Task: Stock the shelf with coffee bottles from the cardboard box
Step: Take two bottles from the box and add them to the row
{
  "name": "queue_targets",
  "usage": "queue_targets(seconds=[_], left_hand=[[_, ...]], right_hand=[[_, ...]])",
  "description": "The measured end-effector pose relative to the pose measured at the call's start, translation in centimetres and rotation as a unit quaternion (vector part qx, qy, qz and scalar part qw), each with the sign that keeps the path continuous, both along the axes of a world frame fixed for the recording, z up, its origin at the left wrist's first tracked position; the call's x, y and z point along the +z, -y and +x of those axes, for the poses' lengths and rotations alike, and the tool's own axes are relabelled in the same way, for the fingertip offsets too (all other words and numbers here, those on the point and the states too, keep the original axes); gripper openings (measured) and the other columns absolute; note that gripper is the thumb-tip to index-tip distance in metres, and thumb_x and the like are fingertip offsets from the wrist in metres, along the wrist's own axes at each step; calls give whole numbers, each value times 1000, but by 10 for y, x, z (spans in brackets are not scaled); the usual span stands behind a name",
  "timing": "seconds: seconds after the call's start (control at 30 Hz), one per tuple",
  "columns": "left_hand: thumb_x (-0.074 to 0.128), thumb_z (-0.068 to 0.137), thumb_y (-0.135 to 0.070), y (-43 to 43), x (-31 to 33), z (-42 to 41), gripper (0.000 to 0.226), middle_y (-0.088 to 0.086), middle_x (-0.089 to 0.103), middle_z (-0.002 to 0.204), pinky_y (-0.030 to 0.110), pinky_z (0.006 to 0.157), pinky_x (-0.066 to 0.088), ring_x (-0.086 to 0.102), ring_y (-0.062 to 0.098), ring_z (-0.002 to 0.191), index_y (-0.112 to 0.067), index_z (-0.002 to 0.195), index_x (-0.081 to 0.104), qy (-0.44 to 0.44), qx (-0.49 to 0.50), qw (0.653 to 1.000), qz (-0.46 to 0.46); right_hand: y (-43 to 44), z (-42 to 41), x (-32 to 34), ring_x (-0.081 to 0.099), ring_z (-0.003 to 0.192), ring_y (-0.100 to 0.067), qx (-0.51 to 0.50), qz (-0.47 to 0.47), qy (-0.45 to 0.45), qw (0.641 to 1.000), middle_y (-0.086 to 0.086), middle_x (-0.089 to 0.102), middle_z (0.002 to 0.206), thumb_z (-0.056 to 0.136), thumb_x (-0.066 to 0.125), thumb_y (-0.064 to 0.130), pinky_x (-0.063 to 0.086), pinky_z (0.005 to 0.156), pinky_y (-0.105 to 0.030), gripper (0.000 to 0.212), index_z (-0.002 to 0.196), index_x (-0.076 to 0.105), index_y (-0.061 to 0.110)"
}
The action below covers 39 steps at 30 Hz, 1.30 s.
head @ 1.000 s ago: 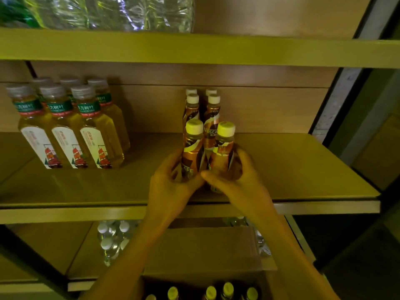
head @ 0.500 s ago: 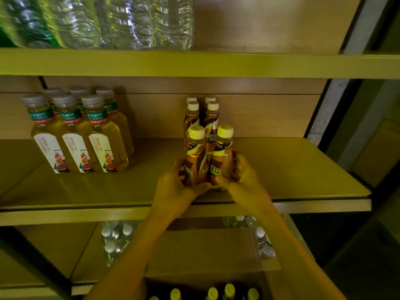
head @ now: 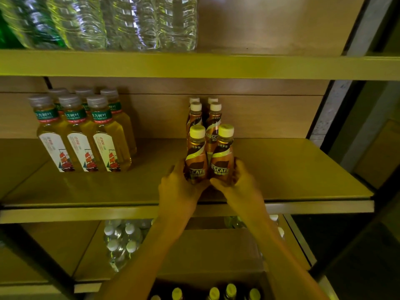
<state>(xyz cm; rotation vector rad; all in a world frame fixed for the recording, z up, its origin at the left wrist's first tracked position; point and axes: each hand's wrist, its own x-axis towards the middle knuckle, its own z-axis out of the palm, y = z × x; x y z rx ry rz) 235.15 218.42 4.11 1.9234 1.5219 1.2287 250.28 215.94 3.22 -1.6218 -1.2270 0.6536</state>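
Observation:
Two brown coffee bottles with pale yellow caps stand side by side on the middle shelf [head: 292, 169]. My left hand [head: 177, 187] wraps the left coffee bottle [head: 195, 154] at its base. My right hand [head: 240, 185] wraps the right coffee bottle [head: 224, 154] the same way. Behind them stand several more coffee bottles [head: 213, 118] in two rows. The open cardboard box [head: 216, 256] sits below, with several capped coffee bottles [head: 230, 290] showing at the bottom edge.
Several tea bottles [head: 82, 137] with green labels stand at the left of the same shelf. Clear water bottles [head: 129, 22] fill the upper shelf. Small water bottles [head: 121, 241] lie on the lower shelf. A dark upright post [head: 357, 105] bounds the right side.
Both hands pushed the two front bottles back against the rows behind them and slid lower on the bottles. The view tilted up slightly.

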Motion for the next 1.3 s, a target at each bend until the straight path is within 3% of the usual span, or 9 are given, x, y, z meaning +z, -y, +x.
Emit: queue_targets(seconds=[0.23,0.33,0.43,0.53,0.6,0.77,0.93,1.2,1.3], left_hand=[[86,66,-51,-7,3,6,69,-3,68,110,23,69,42,65,19,99,-20,121,58,-17,28,999,-17],[86,69,-47,-11,5,9,67,-5,70,110,14,61,35,66,18,102,-19,122,56,-8,19,999,-39],[87,68,-46,-25,9,13,62,-4,71,104,17,62,41,68,18,97,-18,116,60,7,3,999,-51],[87,68,-44,-42,13,16,48,-10,68,86,11,50,34,66,11,79,-19,105,68,-5,-7,998,-57],[88,70,-39,-51,15,19,44,-8,68,85,11,49,33,59,7,72,-20,104,69,4,-5,998,-66],[89,68,-35,-71,17,24,46,-1,72,90,20,56,45,69,18,82,-16,105,70,8,5,997,-77],[89,68,-36,-83,15,27,47,2,74,94,19,56,47,71,19,86,-15,106,71,8,8,997,-78],[89,67,-42,-89,13,27,51,1,74,94,26,62,54,71,18,84,-15,106,70,6,4,997,-79],[84,72,-46,-88,14,25,49,2,73,96,22,56,45,69,20,87,-14,107,69,-38,-4,995,-89]], right_hand=[[-8,10,3,57,122,-12,34,-11,41,999,7,62,130,86,75,19,48,103,-38,66,142,42,28],[-13,12,4,57,116,-15,34,-32,61,997,3,60,127,91,69,19,45,89,-28,59,141,39,26],[-29,14,10,53,87,-4,40,-46,84,995,5,55,115,94,63,19,45,65,-20,53,140,38,25],[-50,15,15,59,101,-17,38,-52,97,993,-1,58,123,93,62,21,56,81,-41,52,140,38,26],[-62,17,17,61,102,-19,42,-59,98,993,-2,58,124,93,61,21,57,86,-47,53,140,38,25],[-85,21,17,54,83,-2,47,-65,90,993,1,56,117,95,59,21,58,85,-46,50,140,37,24],[-99,23,13,57,93,-12,41,-59,78,994,2,53,122,95,59,21,58,84,-44,53,143,35,23],[-102,26,12,52,75,2,53,-51,63,995,4,52,122,97,58,19,49,61,-21,58,149,31,24],[-92,25,21,56,78,-1,73,-64,67,993,9,50,122,99,56,22,48,60,-17,61,152,26,24]])
